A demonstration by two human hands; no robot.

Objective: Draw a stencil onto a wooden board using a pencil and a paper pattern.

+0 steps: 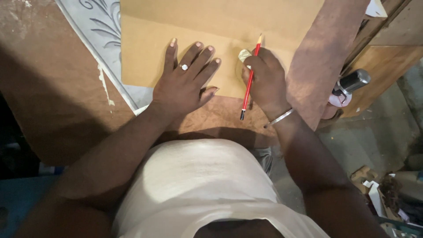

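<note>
We see the right hand (pixel 264 81) closed around a red pencil (pixel 250 81), which runs along the back of the fingers with its sharpened tip pointing away from the body and its dark end toward the wrist; the same hand also pinches a small pale eraser (pixel 244 54) at its fingertips, pressed onto the brown sheet (pixel 211 31). A metal bangle (pixel 280 117) circles the wrist just behind the hand. Beside it, the left hand (pixel 183 83) lies flat with fingers spread, palm down on the near edge of the same sheet, a ring (pixel 183 67) on one finger. The sheet extends away from both hands and rests on a brown worktable (pixel 57 79). Beyond the left hand's outer side, a pale carved panel (pixel 103 26) with leaf relief shows from beneath the sheet. Past the right hand's outer side lie a wooden cabinet (pixel 387 57) and a dark cylindrical tool (pixel 352 81).
</note>
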